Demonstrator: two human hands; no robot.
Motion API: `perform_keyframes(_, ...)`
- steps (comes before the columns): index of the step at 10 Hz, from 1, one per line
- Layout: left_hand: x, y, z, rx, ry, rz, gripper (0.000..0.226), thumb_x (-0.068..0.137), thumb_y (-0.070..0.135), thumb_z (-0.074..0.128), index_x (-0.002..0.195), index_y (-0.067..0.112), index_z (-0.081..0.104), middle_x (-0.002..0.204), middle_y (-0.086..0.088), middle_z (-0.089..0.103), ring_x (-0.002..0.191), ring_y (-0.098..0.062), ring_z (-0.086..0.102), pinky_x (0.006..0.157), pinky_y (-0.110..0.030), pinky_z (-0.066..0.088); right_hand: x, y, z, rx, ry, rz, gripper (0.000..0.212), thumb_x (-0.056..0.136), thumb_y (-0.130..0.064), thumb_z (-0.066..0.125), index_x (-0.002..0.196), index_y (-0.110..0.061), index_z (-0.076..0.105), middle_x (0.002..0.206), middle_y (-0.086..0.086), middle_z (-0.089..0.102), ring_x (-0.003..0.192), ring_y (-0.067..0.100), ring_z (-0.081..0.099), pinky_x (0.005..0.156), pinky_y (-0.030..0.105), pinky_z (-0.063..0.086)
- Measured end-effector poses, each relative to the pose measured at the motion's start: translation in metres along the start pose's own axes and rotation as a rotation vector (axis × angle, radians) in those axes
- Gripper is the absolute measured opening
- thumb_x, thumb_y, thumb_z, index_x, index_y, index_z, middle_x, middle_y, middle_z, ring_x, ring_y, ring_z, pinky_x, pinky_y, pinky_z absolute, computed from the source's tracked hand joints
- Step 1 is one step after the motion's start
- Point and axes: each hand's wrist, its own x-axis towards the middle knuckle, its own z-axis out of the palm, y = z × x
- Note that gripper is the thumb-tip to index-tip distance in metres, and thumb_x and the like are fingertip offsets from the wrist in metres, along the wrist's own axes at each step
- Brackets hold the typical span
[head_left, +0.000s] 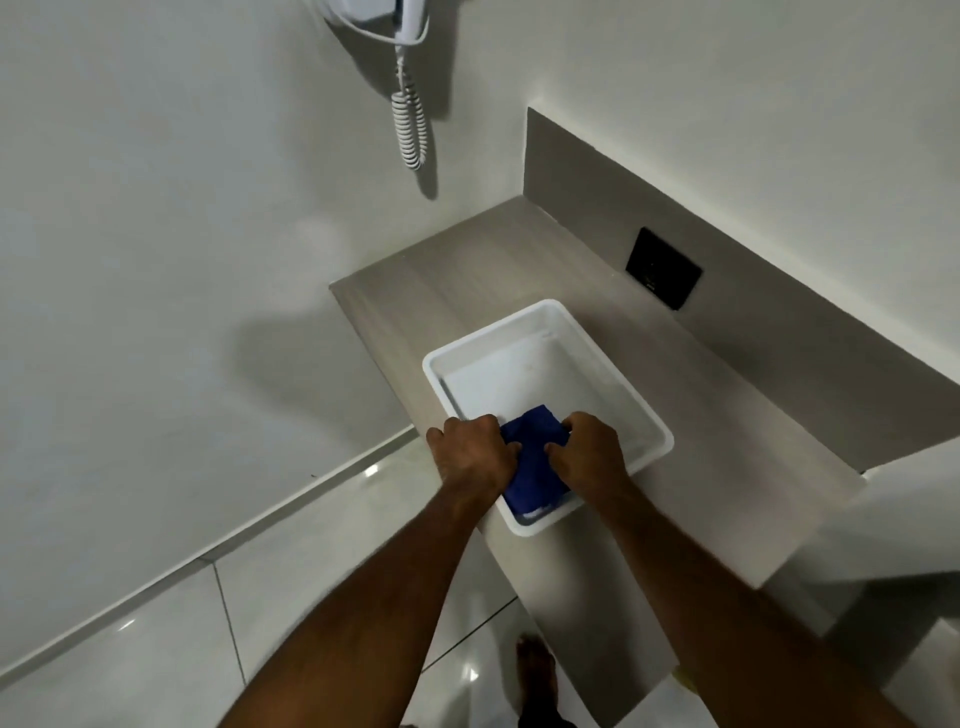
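Both hands are bunched on the blue cloth (535, 457) at the white tub's (550, 322) near end, left hand (470, 449) and right hand (589, 452) gripping opposite sides, its length running toward me.

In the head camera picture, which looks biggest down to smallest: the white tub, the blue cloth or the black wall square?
1. white tub, clearly largest.
2-3. blue cloth and black wall square look about alike; the cloth is bunched, partly covered and nearer the camera, so I won't rank them.

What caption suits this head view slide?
Left hand and right hand grip a blue cloth in a white tub on a counter.
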Motion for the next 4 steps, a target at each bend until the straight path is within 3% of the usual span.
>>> perform_keyframes(2, -0.008, -0.001, 0.005, 0.096, 0.011, 0.079, 0.030, 0.096, 0.040, 0.046, 0.104, 0.020, 0.068, 0.101, -0.007, 0.069, 0.102, -0.025, 0.055, 0.089, -0.038, 0.037, 0.001, 0.011, 0.013, -0.158, -0.059, 0.003, 0.033, 0.093, -0.025, 0.061, 0.120, -0.005, 0.056, 0.120, 0.014, 0.066, 0.110, 0.028, 0.063, 0.098, 0.035, 0.048)
perform_keyframes(3, -0.013, -0.006, -0.010, 0.046, 0.091, 0.141, 0.030, 0.094, 0.041, 0.052, 0.100, 0.016, 0.068, 0.097, -0.007, 0.070, 0.097, -0.025, 0.058, 0.087, -0.038, 0.041, -0.001, 0.003, 0.004, -0.323, -0.031, -0.033, 0.038, 0.094, -0.032, 0.059, 0.124, -0.009, 0.055, 0.122, 0.011, 0.065, 0.111, 0.027, 0.063, 0.098, 0.037, 0.050)
perform_keyframes(4, -0.014, -0.031, -0.037, 0.030, 0.306, 0.237, 0.032, 0.088, 0.041, 0.059, 0.093, 0.011, 0.066, 0.091, -0.009, 0.072, 0.087, -0.028, 0.061, 0.079, -0.039, 0.046, -0.008, -0.034, -0.005, -0.373, 0.097, -0.230, 0.034, 0.095, -0.032, 0.054, 0.120, -0.009, 0.057, 0.118, 0.011, 0.064, 0.110, 0.029, 0.062, 0.097, 0.040, 0.049)
